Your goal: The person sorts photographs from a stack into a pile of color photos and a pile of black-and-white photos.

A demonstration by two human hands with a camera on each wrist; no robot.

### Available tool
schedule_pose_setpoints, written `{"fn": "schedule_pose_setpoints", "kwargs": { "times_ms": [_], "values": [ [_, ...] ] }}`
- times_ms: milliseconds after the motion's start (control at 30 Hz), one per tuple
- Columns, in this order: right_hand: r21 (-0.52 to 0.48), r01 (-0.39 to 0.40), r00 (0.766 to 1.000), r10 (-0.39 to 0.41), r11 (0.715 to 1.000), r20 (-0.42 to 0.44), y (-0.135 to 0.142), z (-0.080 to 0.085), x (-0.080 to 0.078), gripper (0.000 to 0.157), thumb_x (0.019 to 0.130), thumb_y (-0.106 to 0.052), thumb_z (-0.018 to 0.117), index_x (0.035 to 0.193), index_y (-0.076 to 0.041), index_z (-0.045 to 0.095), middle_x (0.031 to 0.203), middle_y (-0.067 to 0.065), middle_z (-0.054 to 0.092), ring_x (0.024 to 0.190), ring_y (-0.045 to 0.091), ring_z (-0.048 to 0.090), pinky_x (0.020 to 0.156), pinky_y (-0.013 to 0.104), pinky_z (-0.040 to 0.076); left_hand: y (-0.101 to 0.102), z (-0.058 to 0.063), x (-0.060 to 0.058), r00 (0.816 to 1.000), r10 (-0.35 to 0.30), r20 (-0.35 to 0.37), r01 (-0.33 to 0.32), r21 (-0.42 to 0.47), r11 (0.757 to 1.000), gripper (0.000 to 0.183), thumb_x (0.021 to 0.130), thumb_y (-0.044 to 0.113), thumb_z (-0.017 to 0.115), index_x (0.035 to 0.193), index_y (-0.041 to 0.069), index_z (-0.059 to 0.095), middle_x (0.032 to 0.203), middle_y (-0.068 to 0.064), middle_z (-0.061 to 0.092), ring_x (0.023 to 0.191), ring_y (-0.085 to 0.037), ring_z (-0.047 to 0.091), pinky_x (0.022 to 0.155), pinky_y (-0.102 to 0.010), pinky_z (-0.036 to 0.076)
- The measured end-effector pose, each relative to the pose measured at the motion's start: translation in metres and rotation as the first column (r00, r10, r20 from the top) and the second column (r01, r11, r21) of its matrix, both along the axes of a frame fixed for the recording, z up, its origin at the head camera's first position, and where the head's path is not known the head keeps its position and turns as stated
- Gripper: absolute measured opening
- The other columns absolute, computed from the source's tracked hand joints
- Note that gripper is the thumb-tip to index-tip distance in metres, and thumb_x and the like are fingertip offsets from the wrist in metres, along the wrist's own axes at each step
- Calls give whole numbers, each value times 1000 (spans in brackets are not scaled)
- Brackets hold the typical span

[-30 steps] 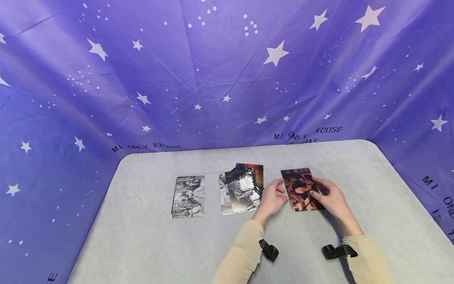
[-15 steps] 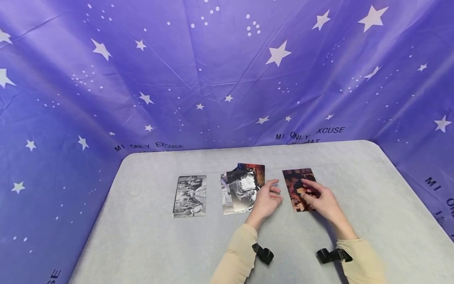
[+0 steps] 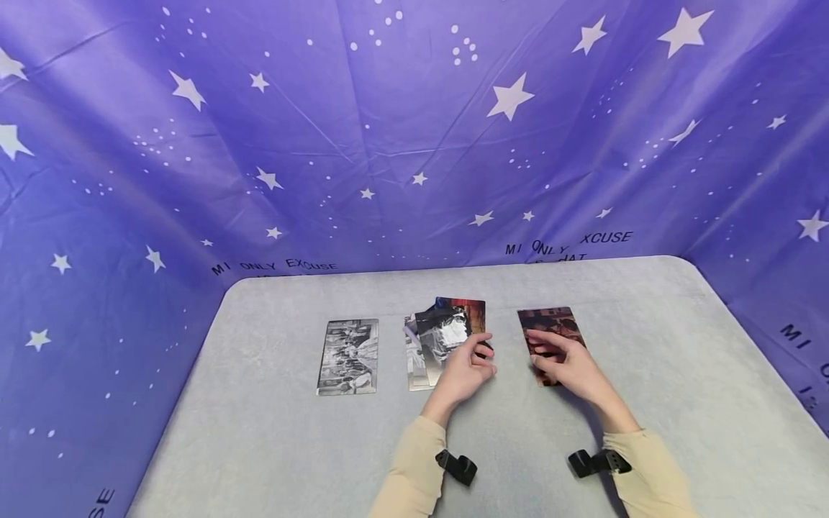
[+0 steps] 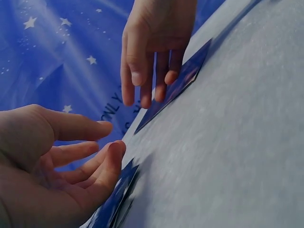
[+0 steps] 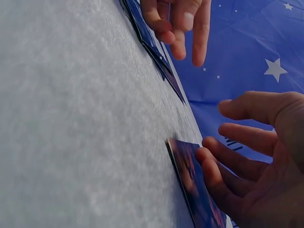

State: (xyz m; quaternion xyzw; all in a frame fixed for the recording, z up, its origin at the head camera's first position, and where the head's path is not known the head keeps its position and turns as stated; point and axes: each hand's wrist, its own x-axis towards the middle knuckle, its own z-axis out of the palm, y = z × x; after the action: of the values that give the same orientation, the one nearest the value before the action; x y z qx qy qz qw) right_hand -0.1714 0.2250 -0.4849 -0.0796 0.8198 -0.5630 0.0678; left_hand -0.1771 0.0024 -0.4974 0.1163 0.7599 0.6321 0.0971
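Observation:
My left hand [image 3: 461, 373], fingers loosely bent, hovers at the right edge of the middle pile of photo cards [image 3: 447, 338] and holds nothing. The pile's top card is black-and-white, with a red-brown card showing behind it. In the left wrist view, a gap shows between the thumb and fingers of my left hand [image 4: 57, 166]. Over the reddish-brown photo card [image 3: 550, 316] on the right is my right hand [image 3: 573, 370], which covers its lower part. The right wrist view has its relaxed fingers [image 5: 218, 185] beside that card [image 5: 187, 175], with nothing gripped.
A separate black-and-white photo card [image 3: 348, 356] lies flat on the left of the grey table [image 3: 259, 432]. Behind and at the sides hangs a purple cloth [image 3: 363, 108] with white stars. Each sleeve carries a black strap [image 3: 460, 467].
My left hand has moved left from beside the right card to the middle pile's edge. My right hand has let go of the right card's edge and shifted left over it.

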Motion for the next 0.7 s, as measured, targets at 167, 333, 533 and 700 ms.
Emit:
{"fn": "schedule_pose_setpoints", "kwargs": {
  "times_ms": [167,333,533,700],
  "values": [
    [47,-43,999,45,998,-30,-6,-2,-4,48,88,-1,65,134,8,51,119,28,58,84,21,65,59,31,55,-14,1,2,1000,-7,-22,7,6,1000,54,76,-10,65,128,-6,54,100,-20,64,82,-22,64,69,-19,49],
    [73,-76,994,82,994,-78,-13,-2,-9,45,88,0,66,131,8,54,117,25,61,90,23,65,59,29,54,-28,3,4,1000,1,-23,-1,4,1000,52,76,-9,66,127,-7,54,100,-21,63,82,-22,65,67,-19,50],
    [102,-129,981,142,986,-129,-24,2,-14,44,88,0,66,129,9,55,115,22,64,94,27,66,73,27,54,-45,1,5,1000,24,5,-24,18,1000,53,76,-9,66,128,-8,53,101,-21,63,85,-26,66,69,-20,51],
    [108,-151,976,166,983,-140,-35,4,-18,44,87,0,67,128,8,56,115,22,64,97,30,65,81,28,53,-59,0,6,998,45,42,-48,63,997,54,78,-10,65,130,-10,50,106,-26,62,89,-33,65,71,-21,52]
  ]
}}
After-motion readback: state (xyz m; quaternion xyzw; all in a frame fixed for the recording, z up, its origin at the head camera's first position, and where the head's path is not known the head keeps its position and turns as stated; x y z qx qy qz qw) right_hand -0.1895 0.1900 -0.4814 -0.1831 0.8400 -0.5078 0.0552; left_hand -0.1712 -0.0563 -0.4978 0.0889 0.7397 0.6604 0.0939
